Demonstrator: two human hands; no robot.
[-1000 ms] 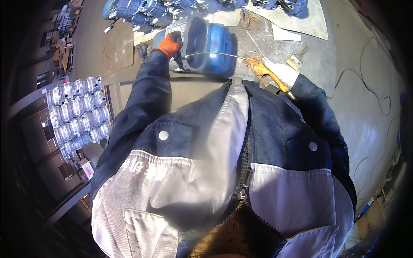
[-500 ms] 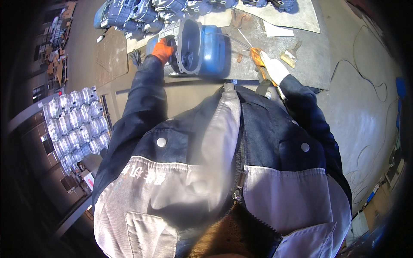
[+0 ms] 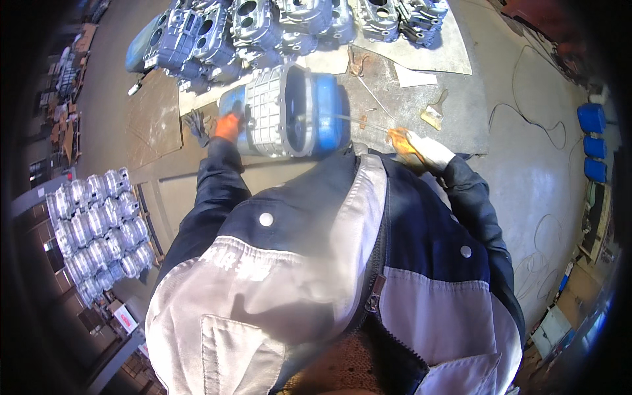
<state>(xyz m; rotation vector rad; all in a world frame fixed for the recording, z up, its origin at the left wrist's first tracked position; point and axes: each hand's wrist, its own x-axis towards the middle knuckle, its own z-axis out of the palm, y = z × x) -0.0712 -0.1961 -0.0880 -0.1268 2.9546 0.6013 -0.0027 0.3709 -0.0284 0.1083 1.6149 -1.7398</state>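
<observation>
A ribbed grey metal gearbox housing (image 3: 265,108) lies across a blue plastic drum (image 3: 327,99), its oval open end turned to the right. At the housing's left end is my left hand (image 3: 227,126) in an orange glove, its fingers closed on the edge and partly hidden there. Off to the right, my right hand (image 3: 416,147), in an orange and white glove, is closed round a thin metal rod (image 3: 365,123). That rod points left towards the housing's open end; the part inside my grip is hidden.
Several more housings (image 3: 247,29) stand along the table's far side. A brush (image 3: 434,112), a white sheet (image 3: 415,76) and another thin rod (image 3: 375,97) lie on the right. Dark gloves (image 3: 196,125) lie left of the drum. Shiny castings (image 3: 99,227) are stacked at the left; blue containers (image 3: 594,143) stand far right.
The housing has rolled so its ribbed side shows more and its opening less. My left hand has slid from its top to its left end. The view has shifted too.
</observation>
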